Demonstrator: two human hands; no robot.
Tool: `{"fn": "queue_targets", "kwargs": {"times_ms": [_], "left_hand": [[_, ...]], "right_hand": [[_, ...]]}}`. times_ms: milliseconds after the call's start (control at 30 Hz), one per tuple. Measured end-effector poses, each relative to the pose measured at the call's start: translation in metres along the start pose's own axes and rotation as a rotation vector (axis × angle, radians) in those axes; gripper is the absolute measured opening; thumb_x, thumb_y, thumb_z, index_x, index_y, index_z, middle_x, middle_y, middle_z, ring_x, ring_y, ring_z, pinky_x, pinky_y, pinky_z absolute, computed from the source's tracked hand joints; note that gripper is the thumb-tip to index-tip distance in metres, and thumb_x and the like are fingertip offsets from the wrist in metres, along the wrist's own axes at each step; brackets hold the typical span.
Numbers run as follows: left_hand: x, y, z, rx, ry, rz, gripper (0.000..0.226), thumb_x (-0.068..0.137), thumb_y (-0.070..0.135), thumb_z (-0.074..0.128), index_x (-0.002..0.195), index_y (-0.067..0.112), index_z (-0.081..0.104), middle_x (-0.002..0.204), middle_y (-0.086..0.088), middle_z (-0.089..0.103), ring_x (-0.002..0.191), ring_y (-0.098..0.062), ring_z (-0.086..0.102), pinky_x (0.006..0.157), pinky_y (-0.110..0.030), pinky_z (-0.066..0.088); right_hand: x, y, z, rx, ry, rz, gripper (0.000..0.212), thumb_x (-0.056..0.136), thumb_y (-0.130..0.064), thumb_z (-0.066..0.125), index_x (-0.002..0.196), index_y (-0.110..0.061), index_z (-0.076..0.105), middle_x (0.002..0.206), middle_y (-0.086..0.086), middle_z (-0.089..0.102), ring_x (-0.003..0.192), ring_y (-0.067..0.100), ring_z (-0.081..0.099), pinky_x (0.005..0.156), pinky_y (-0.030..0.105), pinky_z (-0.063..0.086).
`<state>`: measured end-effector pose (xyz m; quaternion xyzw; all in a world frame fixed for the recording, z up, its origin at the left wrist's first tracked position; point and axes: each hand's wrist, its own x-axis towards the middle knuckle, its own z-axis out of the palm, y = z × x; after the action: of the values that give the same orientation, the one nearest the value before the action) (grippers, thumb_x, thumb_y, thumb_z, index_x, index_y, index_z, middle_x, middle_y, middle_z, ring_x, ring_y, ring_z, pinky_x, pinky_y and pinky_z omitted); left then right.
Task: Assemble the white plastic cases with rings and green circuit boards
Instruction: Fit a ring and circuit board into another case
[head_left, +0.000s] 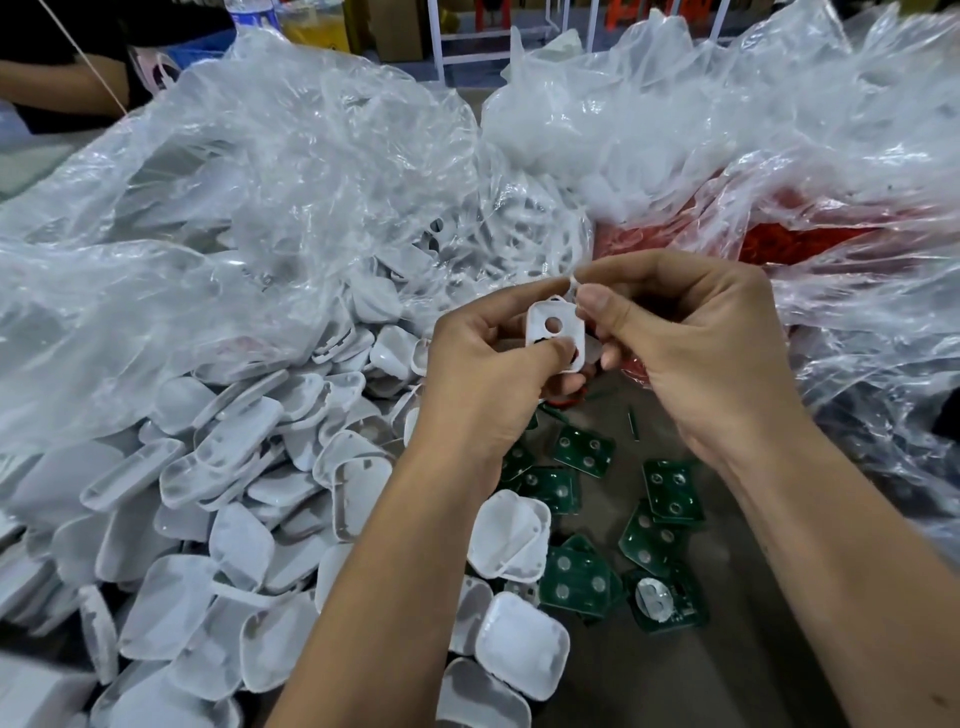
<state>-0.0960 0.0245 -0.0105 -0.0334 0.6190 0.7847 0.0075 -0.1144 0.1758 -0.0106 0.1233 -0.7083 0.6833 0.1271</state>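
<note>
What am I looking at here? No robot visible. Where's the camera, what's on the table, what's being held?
No robot: a person works bare-handed, filmed by one wide-angle camera worn on the head, looking down. The left hand grips a white plastic case half with a round hole in it. The right hand pinches a small white piece at the case's top edge. On the table lie loose green circuit boards, a heap of white case halves spilling from clear plastic bags, and a bag of red parts, too blurred to identify.
</note>
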Motion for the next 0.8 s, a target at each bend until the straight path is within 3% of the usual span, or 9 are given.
{"fn": "queue_targets", "kwargs": {"times_ms": [167,233,333,433,633,800], "left_hand": [[-0.001,-0.002,0.0009,0.154,0.005,0.064,0.042,0.087,-0.011,0.069,0.115,0.019,0.077,0.083,-0.011,0.078,0.067,-0.023,0.074,0.07,-0.038,0.065],[-0.0016,-0.0018,0.001,0.163,-0.003,0.067,0.042,0.087,-0.01,0.069,0.116,0.019,0.077,0.083,-0.012,0.078,0.07,-0.026,0.076,0.07,-0.038,0.065],[-0.0011,-0.0021,0.0009,0.174,-0.016,0.066,0.043,0.088,-0.01,0.068,0.117,0.019,0.077,0.083,-0.012,0.078,0.068,-0.025,0.075,0.069,-0.038,0.066],[0.0,-0.0037,0.0007,0.164,-0.018,0.067,0.042,0.088,-0.009,0.068,0.117,0.02,0.077,0.083,-0.01,0.079,0.065,-0.023,0.074,0.069,-0.037,0.065],[0.0002,-0.0043,0.0025,0.107,-0.015,0.06,0.041,0.088,-0.01,0.068,0.118,0.016,0.076,0.08,-0.008,0.078,0.059,-0.015,0.071,0.061,-0.024,0.059],[0.0013,-0.0058,0.0023,0.118,-0.016,0.074,0.042,0.088,-0.01,0.067,0.118,0.018,0.076,0.085,-0.012,0.079,0.063,-0.018,0.072,0.068,-0.033,0.064]], "right_hand": [[-0.0008,-0.0007,0.0004,-0.254,-0.011,-0.068,0.009,0.087,-0.011,0.084,0.089,-0.019,0.08,0.076,-0.005,0.077,0.054,0.015,0.071,0.051,0.023,0.057],[-0.0005,-0.0017,0.0014,-0.34,-0.018,-0.106,0.011,0.086,-0.014,0.085,0.087,-0.023,0.08,0.079,-0.005,0.075,0.064,0.015,0.07,0.06,0.028,0.058],[0.0011,-0.0023,0.0027,-0.39,-0.021,-0.119,0.013,0.084,-0.016,0.086,0.085,-0.027,0.08,0.091,-0.001,0.07,0.077,0.016,0.066,0.068,0.025,0.054],[0.002,0.0,0.0034,-0.388,-0.012,-0.105,0.014,0.084,-0.018,0.086,0.084,-0.031,0.079,0.091,0.001,0.068,0.076,0.015,0.063,0.065,0.016,0.048],[0.0023,0.0052,0.0041,-0.365,0.02,-0.082,0.014,0.083,-0.021,0.087,0.084,-0.033,0.079,0.089,-0.002,0.068,0.071,0.006,0.061,0.064,0.013,0.046],[0.002,0.0046,0.005,-0.408,-0.001,-0.075,0.014,0.085,-0.02,0.086,0.085,-0.033,0.078,0.09,-0.004,0.067,0.074,0.01,0.062,0.068,0.016,0.05]]}}
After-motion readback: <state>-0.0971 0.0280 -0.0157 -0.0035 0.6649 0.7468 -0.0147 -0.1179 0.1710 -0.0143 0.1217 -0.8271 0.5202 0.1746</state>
